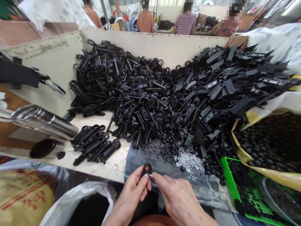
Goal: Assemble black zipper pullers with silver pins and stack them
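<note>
Low in the middle, my left hand [133,189] is closed round a black plastic part with a ring end [147,168]. My right hand [175,191] meets it from the right, its thumb and fingers pinched on a small silver pin [149,174] against the part. Just beyond the hands, on a dark cloth [131,163], lie a heap of silver pins [189,161], a heap of small dark grey pieces [152,150] and some black beads. To the left is a small pile of long black ring-ended parts [95,144].
A big heap of black plastic parts [141,91] fills the walled bench. A steel cup [44,121] lies tilted at left. At right stand a green basket [229,182] and a yellow-lined sack of black balls [270,141]. An open white sack [63,201] is below. Several people sit beyond.
</note>
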`<state>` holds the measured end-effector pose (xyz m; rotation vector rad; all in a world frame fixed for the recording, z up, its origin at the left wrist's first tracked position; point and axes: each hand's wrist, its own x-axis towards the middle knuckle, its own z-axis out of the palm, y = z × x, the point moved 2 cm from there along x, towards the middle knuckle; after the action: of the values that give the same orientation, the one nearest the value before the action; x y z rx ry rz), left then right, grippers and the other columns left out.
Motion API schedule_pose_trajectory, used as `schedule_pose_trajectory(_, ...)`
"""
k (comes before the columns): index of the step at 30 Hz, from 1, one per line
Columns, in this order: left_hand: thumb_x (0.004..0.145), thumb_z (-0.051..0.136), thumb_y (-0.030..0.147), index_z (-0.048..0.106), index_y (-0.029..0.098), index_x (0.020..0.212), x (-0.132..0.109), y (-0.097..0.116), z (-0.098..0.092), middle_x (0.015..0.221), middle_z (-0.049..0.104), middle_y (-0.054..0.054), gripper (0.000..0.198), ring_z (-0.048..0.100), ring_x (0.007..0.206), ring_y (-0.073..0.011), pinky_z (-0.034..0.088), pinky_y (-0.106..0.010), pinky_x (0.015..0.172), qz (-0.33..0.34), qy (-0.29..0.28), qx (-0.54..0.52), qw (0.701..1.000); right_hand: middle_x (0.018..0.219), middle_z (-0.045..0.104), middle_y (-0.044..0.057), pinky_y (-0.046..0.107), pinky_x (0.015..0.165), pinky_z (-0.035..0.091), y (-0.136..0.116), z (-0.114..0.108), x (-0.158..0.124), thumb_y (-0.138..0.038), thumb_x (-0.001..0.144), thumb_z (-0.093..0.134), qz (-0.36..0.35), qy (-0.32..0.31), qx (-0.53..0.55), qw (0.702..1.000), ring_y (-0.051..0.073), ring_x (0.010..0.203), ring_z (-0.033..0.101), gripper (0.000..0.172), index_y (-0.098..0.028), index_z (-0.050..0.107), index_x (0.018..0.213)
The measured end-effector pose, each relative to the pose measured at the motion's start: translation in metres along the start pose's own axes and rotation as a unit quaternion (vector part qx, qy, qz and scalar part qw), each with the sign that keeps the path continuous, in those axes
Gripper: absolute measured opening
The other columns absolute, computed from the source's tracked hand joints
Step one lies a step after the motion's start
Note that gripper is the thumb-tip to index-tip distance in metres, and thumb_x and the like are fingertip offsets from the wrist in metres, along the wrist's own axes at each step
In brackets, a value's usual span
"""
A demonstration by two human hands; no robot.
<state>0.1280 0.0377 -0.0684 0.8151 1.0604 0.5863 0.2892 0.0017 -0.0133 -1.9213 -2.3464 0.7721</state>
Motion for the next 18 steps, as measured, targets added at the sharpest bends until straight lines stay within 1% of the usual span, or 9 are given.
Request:
schedule_pose_trajectory(3,0.083,0.072,0.065,0.064,0.012,0.117,0.000,0.000,0.001,0.067,0.059,0.004,0.063,0.035,0.045,-0.0026,0.018,-0.020,0.045,-0.003,0.004,-0.006,1.000,0.093,0.080,0.003,0.030,0.056,0.035,0.000,0.000,0.002,-0.009,0.097,0.045,0.006,-0.017,0.008,1.000,0.025,0.075,0.079,0.042,-0.028,0.060,0.130)
schedule_pose_trajectory(6,0.083,0.072,0.064,0.064,0.013,0.115,-0.002,0.003,0.003,0.067,0.058,0.004,0.061,0.033,0.045,-0.0022,0.018,-0.019,0.045,-0.004,0.011,-0.011,1.000,0.092,0.081,0.004,0.029,0.058,0.038,-0.002,-0.001,0.003,-0.010,0.099,0.043,0.011,-0.028,0.040,0.999,0.025,0.078,0.079,0.035,-0.026,0.063,0.124)
schedule_pose_trajectory(12,0.085,0.070,0.065,0.064,0.014,0.112,-0.004,0.005,0.006,0.065,0.053,0.006,0.058,0.032,0.045,-0.0030,0.020,-0.018,0.043,-0.001,0.021,0.009,1.000,0.087,0.080,0.001,0.028,0.066,0.044,-0.002,0.006,0.002,-0.013,0.104,0.041,0.027,0.010,0.118,0.993,0.023,0.080,0.079,0.029,-0.026,0.066,0.112)
schedule_pose_trajectory(15,0.083,0.071,0.065,0.064,0.014,0.116,-0.003,0.001,0.005,0.066,0.054,0.006,0.061,0.032,0.045,-0.0030,0.020,-0.018,0.043,0.002,0.032,-0.001,0.999,0.087,0.080,0.001,0.027,0.069,0.046,0.000,0.011,0.000,-0.016,0.106,0.040,0.025,0.025,0.147,0.988,0.022,0.079,0.078,0.029,-0.025,0.067,0.113)
schedule_pose_trajectory(18,0.082,0.073,0.064,0.064,0.014,0.117,-0.001,-0.003,0.005,0.065,0.054,0.006,0.061,0.030,0.044,-0.0025,0.019,-0.018,0.042,0.003,0.039,-0.016,0.999,0.088,0.080,0.002,0.027,0.069,0.046,0.000,0.011,-0.001,-0.015,0.105,0.041,0.026,0.028,0.148,0.988,0.022,0.079,0.078,0.029,-0.025,0.067,0.113)
